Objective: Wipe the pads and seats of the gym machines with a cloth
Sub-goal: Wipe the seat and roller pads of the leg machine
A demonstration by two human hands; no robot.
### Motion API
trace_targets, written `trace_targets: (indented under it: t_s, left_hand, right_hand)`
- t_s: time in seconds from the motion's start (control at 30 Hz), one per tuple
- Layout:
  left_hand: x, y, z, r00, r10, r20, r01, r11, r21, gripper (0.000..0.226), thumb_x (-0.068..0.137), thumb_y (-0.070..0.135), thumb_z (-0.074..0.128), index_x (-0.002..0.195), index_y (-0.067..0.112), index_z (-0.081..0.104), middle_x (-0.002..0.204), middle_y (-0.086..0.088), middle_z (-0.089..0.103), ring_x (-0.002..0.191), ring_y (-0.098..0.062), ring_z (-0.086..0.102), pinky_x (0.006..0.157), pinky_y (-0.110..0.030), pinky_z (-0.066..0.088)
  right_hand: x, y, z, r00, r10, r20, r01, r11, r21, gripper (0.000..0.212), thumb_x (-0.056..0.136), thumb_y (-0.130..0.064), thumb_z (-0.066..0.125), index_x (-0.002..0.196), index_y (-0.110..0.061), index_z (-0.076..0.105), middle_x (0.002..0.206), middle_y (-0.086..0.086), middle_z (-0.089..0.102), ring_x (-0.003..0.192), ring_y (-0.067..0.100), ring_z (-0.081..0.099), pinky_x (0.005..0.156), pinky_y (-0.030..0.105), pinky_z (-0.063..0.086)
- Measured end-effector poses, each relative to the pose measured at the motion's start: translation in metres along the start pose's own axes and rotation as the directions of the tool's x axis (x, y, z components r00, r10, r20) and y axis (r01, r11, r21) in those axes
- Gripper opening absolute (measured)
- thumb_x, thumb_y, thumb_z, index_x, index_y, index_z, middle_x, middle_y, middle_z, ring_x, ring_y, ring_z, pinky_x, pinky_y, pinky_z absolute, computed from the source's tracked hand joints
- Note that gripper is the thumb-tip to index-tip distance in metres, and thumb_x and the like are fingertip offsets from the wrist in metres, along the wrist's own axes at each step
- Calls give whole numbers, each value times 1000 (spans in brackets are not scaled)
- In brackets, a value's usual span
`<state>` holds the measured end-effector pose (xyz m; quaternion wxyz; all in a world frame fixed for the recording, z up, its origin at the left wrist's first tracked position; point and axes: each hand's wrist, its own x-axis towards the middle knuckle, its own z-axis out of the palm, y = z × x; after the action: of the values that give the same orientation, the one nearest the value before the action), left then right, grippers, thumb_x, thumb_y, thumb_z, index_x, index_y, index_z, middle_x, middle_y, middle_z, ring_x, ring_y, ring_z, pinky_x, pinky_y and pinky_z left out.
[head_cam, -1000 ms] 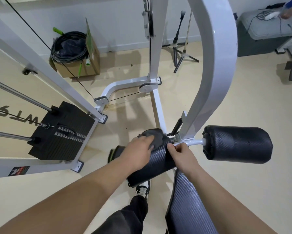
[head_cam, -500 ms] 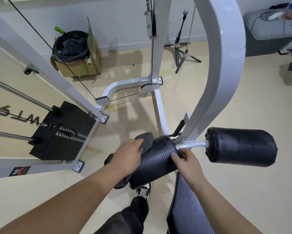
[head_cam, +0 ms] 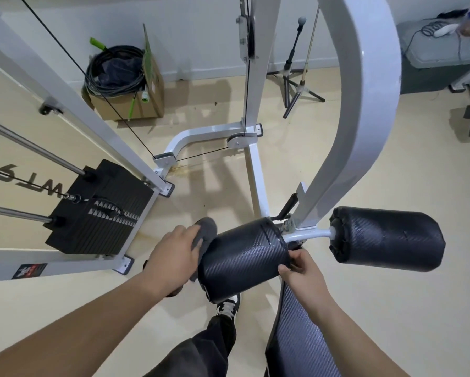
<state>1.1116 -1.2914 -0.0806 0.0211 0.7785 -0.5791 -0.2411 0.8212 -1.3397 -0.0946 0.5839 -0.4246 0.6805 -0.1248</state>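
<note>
A grey cloth [head_cam: 208, 229] is grasped in the left hand [head_cam: 171, 254] and held against the outer end of the left roller pad [head_cam: 244, 257]. The inner rim of that black pad is gripped by the right hand [head_cam: 301, 270], thumb and fingers curled over its edge. Under the right forearm the seat pad [head_cam: 296, 338] is seen. The right roller pad [head_cam: 388, 238] is carried beyond the white frame [head_cam: 364, 104]. A weight stack [head_cam: 100, 210] is set well to the left.
</note>
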Motion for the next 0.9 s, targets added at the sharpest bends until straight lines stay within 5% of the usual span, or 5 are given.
trace_targets:
  t_s: [0.13,0.33,0.57,0.8,0.9]
  left_hand:
    - [23,74,-5,944,322,-72,-328,940,-90,46,100,42,49,142,25,56,132,-7,60,117,-33,56,100,-45,48]
    - [23,119,44,852,494,172,-523,797,302,58,101,60,37,155,51,18,167,-3,18,138,-37,30,104,-56,32]
    - [74,88,18,950,-64,306,39,995,88,51,104,51,21,132,28,58,136,-15,54,122,-36,48,103,-50,43]
    - [-5,105,37,814,565,133,-578,768,277,50,98,52,45,147,39,41,125,-8,52,101,-32,49,81,-45,45]
    - [27,108,32,842,515,163,-539,782,312,52,101,51,43,152,46,31,132,-7,45,110,-32,47,88,-46,43]
  right_hand:
    - [6,-16,5,997,-37,71,36,999,11,58,93,10,54,123,-38,57,116,-18,66,105,-4,61,84,13,48]
    - [6,-1,-3,998,-48,50,50,998,-32,25,97,-5,65,112,-25,68,111,-7,73,112,17,66,87,24,49]
    - [12,-3,-2,994,-103,41,106,991,-83,40,100,-9,61,134,-26,72,124,-8,74,116,10,66,105,27,47]
    - [6,21,-3,993,43,106,-35,996,-80,35,95,2,58,111,-24,73,76,-14,72,71,5,59,66,14,45]
    - [14,6,2,995,17,103,-15,1000,-20,48,84,9,60,110,-31,63,92,-13,75,87,8,68,72,15,50]
